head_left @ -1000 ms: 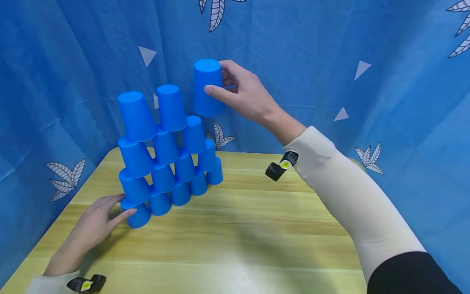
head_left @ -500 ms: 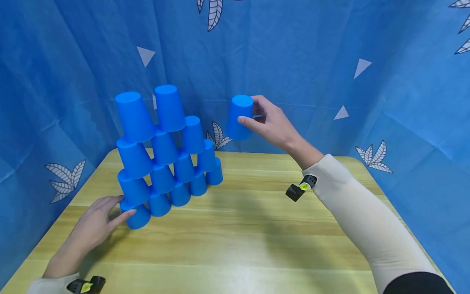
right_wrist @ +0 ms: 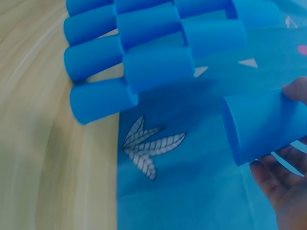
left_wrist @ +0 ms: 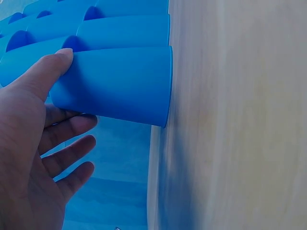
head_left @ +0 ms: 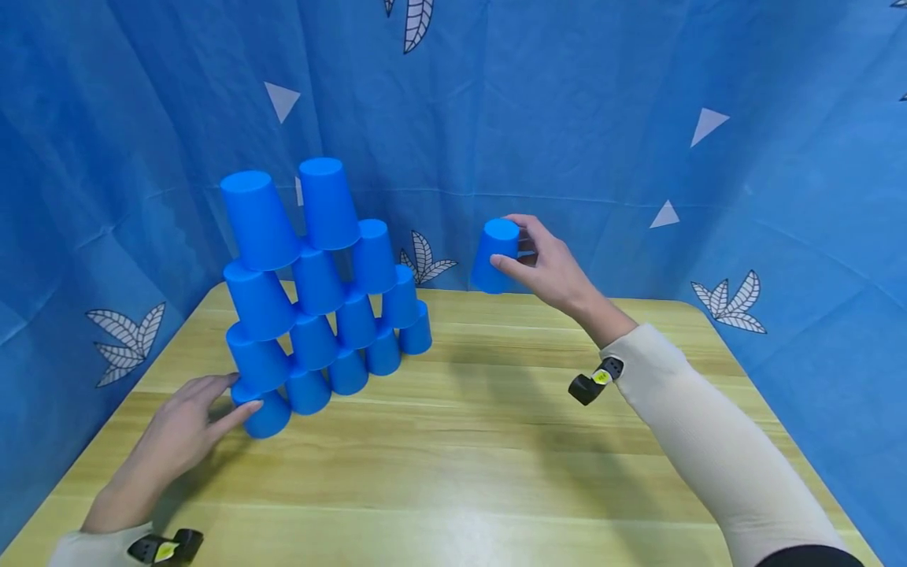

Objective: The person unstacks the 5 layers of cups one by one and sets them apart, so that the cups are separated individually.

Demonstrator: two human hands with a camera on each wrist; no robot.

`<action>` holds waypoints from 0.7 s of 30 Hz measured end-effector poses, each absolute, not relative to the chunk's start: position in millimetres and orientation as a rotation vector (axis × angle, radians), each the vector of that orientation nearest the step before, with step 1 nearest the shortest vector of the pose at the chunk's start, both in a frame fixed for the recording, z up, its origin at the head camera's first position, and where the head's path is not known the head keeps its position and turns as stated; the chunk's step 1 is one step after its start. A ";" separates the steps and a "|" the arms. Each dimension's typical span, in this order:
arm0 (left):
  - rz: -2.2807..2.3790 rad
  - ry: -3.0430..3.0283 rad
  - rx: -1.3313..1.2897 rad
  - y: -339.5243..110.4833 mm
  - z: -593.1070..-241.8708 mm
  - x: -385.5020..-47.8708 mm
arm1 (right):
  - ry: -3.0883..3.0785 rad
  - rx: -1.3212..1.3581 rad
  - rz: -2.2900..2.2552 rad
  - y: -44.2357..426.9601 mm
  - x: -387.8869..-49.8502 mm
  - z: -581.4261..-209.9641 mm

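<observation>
Upside-down blue plastic cups form a stepped stack (head_left: 313, 342) on the left of the table. My left hand (head_left: 183, 425) is at its near bottom corner, with thumb and index finger on opposite sides of the nearest bottom cup (left_wrist: 115, 86). The other fingers of that hand spread off the cup in the left wrist view. To the right of the stack, my right hand (head_left: 551, 264) holds a single blue cup (head_left: 489, 264) upside down in the air, thumb on one side and fingers on the other. Two cups (head_left: 329, 205) stand in the top row.
The wooden table (head_left: 453, 449) runs right and forward of the stack. Behind it hangs a blue curtain (head_left: 567, 102) with leaf and triangle prints. Each wrist wears a small black camera (head_left: 595, 380).
My right hand has moved right and down with its cup, away from above the stack's third column. The left hand and the stacked cups have stayed in place.
</observation>
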State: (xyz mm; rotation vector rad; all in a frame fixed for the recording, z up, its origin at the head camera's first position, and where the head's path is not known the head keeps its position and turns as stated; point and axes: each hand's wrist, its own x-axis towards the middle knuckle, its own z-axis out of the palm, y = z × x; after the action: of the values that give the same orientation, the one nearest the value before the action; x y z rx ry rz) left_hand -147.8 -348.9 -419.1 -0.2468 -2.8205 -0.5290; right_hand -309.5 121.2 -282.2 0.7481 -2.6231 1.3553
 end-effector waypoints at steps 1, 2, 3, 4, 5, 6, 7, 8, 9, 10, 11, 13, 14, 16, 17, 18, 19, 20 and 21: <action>-0.527 -2.824 -0.244 -349.0 -418.9 -147.8 | -2.636 0.731 1.350 124.1 -310.7 -285.0; -0.526 -2.829 -0.241 -349.0 -418.8 -147.8 | -2.646 0.716 1.348 127.2 -311.8 -288.0; -0.526 -2.837 -0.234 -349.0 -418.6 -147.7 | -2.659 0.703 1.337 130.4 -312.8 -291.0; -0.527 -2.844 -0.230 -349.0 -418.3 -147.6 | -2.671 0.685 1.332 133.8 -313.7 -294.1; -0.525 -2.851 -0.224 -349.0 -418.0 -147.5 | -2.680 0.670 1.324 137.3 -314.8 -297.3; -0.525 -2.857 -0.218 -349.0 -417.8 -147.2 | -2.690 0.657 1.310 140.9 -315.9 -300.7; -0.528 -2.864 -0.214 -348.8 -417.5 -147.3 | -2.699 0.643 1.297 145.1 -316.6 -304.1; -0.531 -2.868 -0.213 -348.6 -417.3 -147.3 | -2.709 0.630 1.282 149.1 -317.5 -307.6; -0.532 -2.869 -0.212 -348.5 -417.2 -147.2 | -2.718 0.618 1.269 153.1 -318.2 -310.9; -0.533 -2.868 -0.213 -348.4 -417.2 -147.1 | -2.725 0.603 1.260 157.0 -318.9 -314.1; -0.534 -2.866 -0.214 -348.3 -417.3 -147.1 | -2.733 0.590 1.244 160.7 -319.4 -317.0; -0.538 -2.863 -0.215 -348.4 -417.5 -147.3 | -2.747 0.564 1.216 167.9 -320.7 -322.7; -0.539 -2.860 -0.215 -348.4 -417.6 -147.4 | -2.753 0.553 1.204 171.4 -321.6 -325.4; -0.536 -2.855 -0.213 -348.6 -418.0 -147.7 | -2.765 0.543 1.170 177.9 -323.3 -330.3; -0.536 -2.853 -0.213 -348.6 -418.2 -147.7 | -2.772 0.542 1.151 180.9 -324.0 -332.6; -0.534 -2.851 -0.214 -348.7 -418.4 -147.8 | -2.777 0.542 1.135 184.0 -325.2 -335.1; -0.532 -2.844 -0.218 -348.7 -418.8 -147.8 | -2.783 0.540 1.119 186.9 -326.0 -337.4; -0.531 -2.842 -0.221 -348.7 -419.1 -147.7 | -2.787 0.539 1.105 189.6 -326.8 -339.6; -0.529 -2.839 -0.224 -348.6 -419.5 -147.8 | -2.792 0.538 1.087 192.2 -327.3 -341.7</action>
State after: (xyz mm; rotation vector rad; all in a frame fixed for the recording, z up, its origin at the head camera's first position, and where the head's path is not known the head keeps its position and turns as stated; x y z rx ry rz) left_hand -147.8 -348.6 -419.5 -0.2238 -2.8394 -0.5286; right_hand -327.3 192.2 -341.7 0.5377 -2.7917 1.0874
